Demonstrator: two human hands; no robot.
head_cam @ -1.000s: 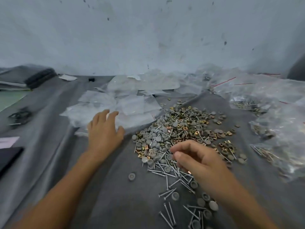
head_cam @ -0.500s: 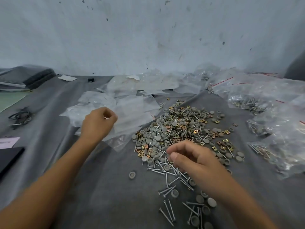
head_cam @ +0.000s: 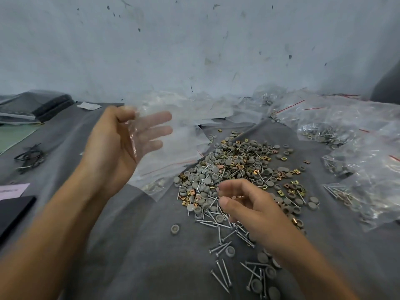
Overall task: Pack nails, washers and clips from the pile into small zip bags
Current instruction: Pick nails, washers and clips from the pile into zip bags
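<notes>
A pile (head_cam: 238, 167) of grey washers, brass clips and steel nails lies on the grey cloth at centre right, and loose nails (head_cam: 223, 276) trail toward me. My left hand (head_cam: 116, 146) is raised palm up left of the pile. Its thumb pinches a clear zip bag (head_cam: 151, 131) against the fingers, which show through the plastic. My right hand (head_cam: 249, 208) hovers over the pile's near edge with fingers curled, pinching a few small coppery metal parts (head_cam: 236, 197); which kind they are is blurred.
Empty zip bags (head_cam: 186, 152) lie stacked behind the pile. Filled bags (head_cam: 324, 135) crowd the right side. At left are black ties (head_cam: 30, 156), a paper slip (head_cam: 10, 189), a black flat object (head_cam: 15, 211) and a green mat (head_cam: 15, 135). A wall rises behind.
My left hand lifted off the bag stack with one clear bag and turned palm up. My right hand stayed over the pile's near edge with its fingers curled.
</notes>
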